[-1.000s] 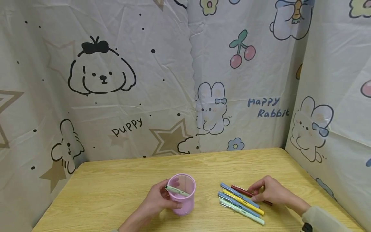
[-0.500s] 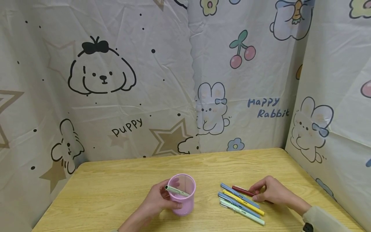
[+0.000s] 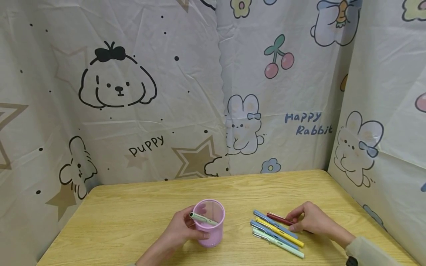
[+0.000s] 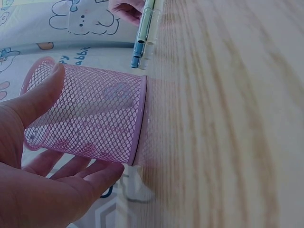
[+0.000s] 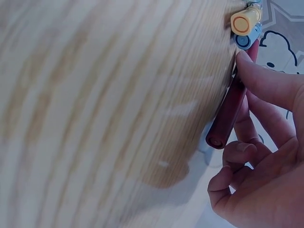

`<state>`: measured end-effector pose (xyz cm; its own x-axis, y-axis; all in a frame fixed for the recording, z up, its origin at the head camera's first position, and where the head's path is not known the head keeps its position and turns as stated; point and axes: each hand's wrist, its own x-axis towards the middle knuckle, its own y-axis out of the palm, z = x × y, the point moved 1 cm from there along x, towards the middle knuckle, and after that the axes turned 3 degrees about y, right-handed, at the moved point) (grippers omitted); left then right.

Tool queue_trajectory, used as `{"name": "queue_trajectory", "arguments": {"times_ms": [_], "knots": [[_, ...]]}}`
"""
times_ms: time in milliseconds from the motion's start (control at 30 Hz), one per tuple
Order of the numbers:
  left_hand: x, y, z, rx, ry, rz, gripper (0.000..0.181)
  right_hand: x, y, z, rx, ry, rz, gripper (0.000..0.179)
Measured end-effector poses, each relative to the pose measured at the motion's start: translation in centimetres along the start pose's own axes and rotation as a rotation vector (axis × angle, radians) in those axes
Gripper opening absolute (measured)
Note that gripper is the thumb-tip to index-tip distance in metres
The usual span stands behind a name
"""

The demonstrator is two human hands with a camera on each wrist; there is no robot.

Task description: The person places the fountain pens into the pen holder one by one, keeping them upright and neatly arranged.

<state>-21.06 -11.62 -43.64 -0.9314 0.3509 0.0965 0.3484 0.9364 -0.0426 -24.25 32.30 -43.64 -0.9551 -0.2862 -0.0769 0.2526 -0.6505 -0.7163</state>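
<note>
My left hand point(image 3: 179, 229) grips a pink mesh pen cup point(image 3: 212, 236), which stands upright on the table. Inside the cup a pale green pen point(image 3: 204, 220) leans against the rim. In the left wrist view the thumb lies along one side of the cup point(image 4: 99, 109) and the fingers along the other. On the right, my right hand point(image 3: 313, 220) pinches a dark red pen point(image 5: 230, 107) between thumb and fingers, low over the tabletop. Left of that hand lie two blue pens, a yellow pen point(image 3: 283, 233) and a light green pen point(image 3: 279, 244), side by side and slanted.
The wooden table point(image 3: 139, 210) carries the cup and the pens. Printed cloth point(image 3: 186, 92) hangs behind the table and along its sides. A dark object point(image 3: 352, 261) shows at the right sleeve.
The dark red pen shifted slightly between the first frame and the second, its lower end now mostly behind the right hand. The left hand and the cup stay in place.
</note>
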Motion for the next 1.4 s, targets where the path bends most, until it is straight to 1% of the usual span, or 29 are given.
{"name": "queue_trajectory", "arguments": {"times_ms": [367, 633, 900, 1133, 1400], "knots": [[0.0, 0.1, -0.1, 0.0, -0.003, -0.005, 0.086, -0.1, 0.1, 0.1, 0.02, 0.015, -0.008, 0.024], [0.0, 0.1, -0.1, 0.007, -0.006, -0.007, 0.086, -0.2, 0.2, 0.2, 0.015, 0.035, -0.03, 0.021], [0.0, 0.1, 0.0, 0.006, 0.0, -0.004, 0.087, -0.3, 0.3, 0.0, 0.03, 0.033, -0.041, 0.02], [0.0, 0.2, 0.1, 0.011, 0.004, -0.006, 0.088, -0.4, 0.0, 0.6, 0.044, 0.069, -0.067, 0.021], [0.0, 0.2, -0.1, 0.028, -0.009, -0.014, 0.088, -0.5, -0.2, 1.2, 0.045, 0.068, -0.087, 0.019]]}}
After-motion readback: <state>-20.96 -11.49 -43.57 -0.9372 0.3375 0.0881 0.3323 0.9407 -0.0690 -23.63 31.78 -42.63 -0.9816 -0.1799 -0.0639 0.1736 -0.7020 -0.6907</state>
